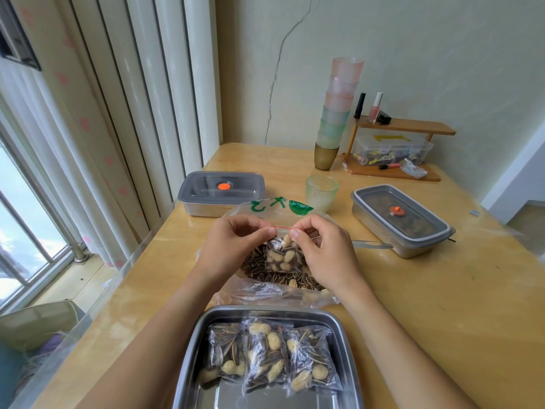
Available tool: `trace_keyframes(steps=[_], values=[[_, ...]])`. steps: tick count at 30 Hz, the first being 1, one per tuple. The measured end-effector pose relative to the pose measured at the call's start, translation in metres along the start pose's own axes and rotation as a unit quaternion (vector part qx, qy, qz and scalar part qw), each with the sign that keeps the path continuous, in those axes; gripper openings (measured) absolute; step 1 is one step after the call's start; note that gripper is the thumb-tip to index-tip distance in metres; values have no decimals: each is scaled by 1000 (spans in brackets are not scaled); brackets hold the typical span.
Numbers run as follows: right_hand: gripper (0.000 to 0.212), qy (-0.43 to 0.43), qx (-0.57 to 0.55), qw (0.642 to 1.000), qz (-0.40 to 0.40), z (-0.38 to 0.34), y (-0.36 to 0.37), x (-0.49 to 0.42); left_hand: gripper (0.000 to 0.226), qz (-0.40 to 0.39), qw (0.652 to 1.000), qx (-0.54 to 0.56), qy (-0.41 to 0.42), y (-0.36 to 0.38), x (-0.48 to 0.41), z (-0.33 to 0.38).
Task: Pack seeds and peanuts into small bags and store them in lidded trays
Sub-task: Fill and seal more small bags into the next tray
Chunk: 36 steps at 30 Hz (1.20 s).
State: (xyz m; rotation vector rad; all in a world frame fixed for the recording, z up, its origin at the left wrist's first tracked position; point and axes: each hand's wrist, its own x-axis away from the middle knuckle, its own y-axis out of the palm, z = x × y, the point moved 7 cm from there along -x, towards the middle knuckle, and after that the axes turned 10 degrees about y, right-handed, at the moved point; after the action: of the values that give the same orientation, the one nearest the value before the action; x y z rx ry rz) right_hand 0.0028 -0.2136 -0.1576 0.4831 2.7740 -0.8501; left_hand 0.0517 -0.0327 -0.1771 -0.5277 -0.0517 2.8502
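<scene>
Nearest the camera, just in front of the large bag (pixel 274 292), an open steel tray (pixel 267 309) holds three filled packets (pixel 265 358) lying side by side. They are laid flat, probably so that more fit and a lid can close over them. Part of the tray floor is bare, so it looks only partly filled.

The large bag lies slumped open on the table (pixel 442 290) with its mouth spread, keeping the loose striped seeds and peanuts within reach. Directly above it, both hands hold up the small bag (pixel 281 258), already loaded with seeds and peanuts. The left hand (pixel 230 246) and right hand (pixel 324 252) each pinch one end of its red seal strip (pixel 284 228), thumb and forefinger clamped on it and the other fingers curled. The grip suggests the strip is being pressed closed. Holding it over the large bag would let any spill drop back in.

A metal handle (pixel 371 245) pokes out to the right of the large bag. Beyond it to the left sits one lidded tray (pixel 221 190), and to the right another lidded tray (pixel 401 219) with dark contents under its lid. A green glass cup (pixel 321 193) stands just behind the large bag. Farther back are a stack of cups (pixel 339 113) and a wooden shelf (pixel 407 128).
</scene>
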Motion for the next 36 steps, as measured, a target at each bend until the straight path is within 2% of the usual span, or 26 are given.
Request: trace_keyframes(steps=[8, 16, 18, 25, 29, 32, 36], values=[[13, -10, -17, 1000, 5, 4, -3, -3, 29, 6, 1000, -5, 21, -1, -2, 3], [11, -12, -95, 994, -49, -5, 3, 2, 28, -21, 998, 44, 39, 6, 0, 10], [8, -13, -83, 994, -65, -6, 5, 3, 27, -27, 998, 39, 51, 6, 0, 10], [17, -22, -44, 998, -24, -4, 3, 1, 23, -16, 998, 36, 53, 5, -2, 9], [13, -17, -83, 996, -22, -6, -1, 1, 27, -11, 997, 48, 53, 5, -1, 9], [6, -5, -133, 990, -54, -5, 0, 0, 21, -2, 996, 70, 50, 2, -1, 10], [13, 16, -139, 989, -46, 1, 0, -3, 27, -35, 997, 58, 46, 5, 1, 14]])
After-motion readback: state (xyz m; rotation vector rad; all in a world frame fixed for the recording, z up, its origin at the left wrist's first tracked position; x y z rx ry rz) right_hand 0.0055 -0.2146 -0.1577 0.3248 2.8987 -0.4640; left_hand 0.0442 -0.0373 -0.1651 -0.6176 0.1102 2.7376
